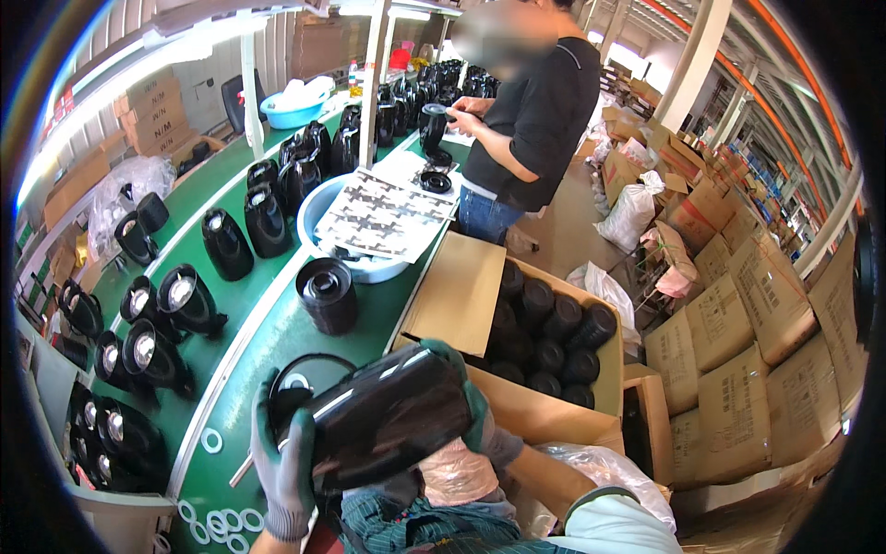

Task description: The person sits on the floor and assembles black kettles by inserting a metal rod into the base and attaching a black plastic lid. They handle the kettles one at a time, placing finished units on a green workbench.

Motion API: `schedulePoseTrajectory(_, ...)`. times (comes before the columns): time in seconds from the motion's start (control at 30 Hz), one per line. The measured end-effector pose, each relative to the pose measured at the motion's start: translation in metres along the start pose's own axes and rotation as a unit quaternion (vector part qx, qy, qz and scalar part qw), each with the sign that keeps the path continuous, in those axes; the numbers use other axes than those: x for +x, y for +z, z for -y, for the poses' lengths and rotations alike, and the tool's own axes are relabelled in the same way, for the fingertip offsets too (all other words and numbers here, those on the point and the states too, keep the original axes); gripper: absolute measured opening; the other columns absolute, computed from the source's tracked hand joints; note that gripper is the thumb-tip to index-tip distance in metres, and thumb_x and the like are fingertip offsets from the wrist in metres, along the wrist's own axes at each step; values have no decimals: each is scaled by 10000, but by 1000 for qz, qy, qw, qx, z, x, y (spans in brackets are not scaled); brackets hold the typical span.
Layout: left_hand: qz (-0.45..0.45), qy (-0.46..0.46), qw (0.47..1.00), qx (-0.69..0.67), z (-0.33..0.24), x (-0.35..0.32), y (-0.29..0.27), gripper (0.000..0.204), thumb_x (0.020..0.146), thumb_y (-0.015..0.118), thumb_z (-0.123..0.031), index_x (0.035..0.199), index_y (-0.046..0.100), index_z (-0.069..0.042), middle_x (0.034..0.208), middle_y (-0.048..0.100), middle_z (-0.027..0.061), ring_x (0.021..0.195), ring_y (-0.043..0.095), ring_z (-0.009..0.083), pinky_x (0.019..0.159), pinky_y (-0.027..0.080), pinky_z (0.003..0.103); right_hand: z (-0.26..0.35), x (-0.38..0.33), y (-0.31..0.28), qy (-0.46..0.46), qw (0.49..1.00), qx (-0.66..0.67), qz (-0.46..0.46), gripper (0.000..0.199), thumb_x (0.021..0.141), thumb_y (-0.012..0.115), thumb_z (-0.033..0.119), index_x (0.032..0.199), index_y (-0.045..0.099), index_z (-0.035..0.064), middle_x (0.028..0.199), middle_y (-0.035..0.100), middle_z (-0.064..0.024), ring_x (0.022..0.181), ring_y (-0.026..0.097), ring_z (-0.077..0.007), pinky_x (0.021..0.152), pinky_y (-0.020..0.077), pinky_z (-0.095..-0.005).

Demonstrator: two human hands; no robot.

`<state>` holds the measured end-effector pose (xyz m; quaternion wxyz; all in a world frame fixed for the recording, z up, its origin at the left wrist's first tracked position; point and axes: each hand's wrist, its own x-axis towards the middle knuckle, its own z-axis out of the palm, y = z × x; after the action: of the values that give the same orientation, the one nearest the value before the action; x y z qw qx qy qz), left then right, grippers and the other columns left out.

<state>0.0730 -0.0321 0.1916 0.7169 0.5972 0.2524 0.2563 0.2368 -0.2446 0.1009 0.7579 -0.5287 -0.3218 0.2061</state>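
Note:
I hold a glossy black kettle-like body (388, 415) on its side in front of me. My left hand (284, 466), in a grey glove, grips its open lower end from below. My right hand (469, 392), in a green-grey glove, wraps over its far end. A black round base part (297, 380) lies on the green bench just behind the body. Several white rings (214, 526) lie on the bench by my left hand.
A black cylinder (327, 294) stands on the bench. An open carton (563, 346) of black cylinders sits to the right. Black bodies (224, 243) line the green belt. A pale blue basin (318, 210) holds printed sheets. Another person (526, 120) works ahead. Stacked cartons (738, 342) stand at the right.

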Motion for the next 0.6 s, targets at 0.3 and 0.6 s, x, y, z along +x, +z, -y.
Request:
schedulePoseTrajectory(0.3, 182, -202, 910, -313, 148, -29, 23, 561, 1026, 610, -241, 1541, 451, -86, 1537, 521, 132, 1337, 564, 274, 1166, 436, 429, 70, 35, -33, 24, 971, -189, 142, 1228, 623, 957, 580, 1541, 433, -46, 1525, 525, -159, 1394, 509, -234, 1209, 348, -386)
schedulePoseTrajectory(0.6, 113, -118, 963, 214, 148, -27, -29, 316, 971, 649, -82, 1272, 695, 2, 1046, 760, 101, 1008, 685, 205, 1002, 507, 402, 27, -11, -40, -59, 929, -334, 150, 977, 592, 993, 356, 1444, 599, 84, 1505, 545, -168, 1467, 434, -377, 1215, 356, -471)
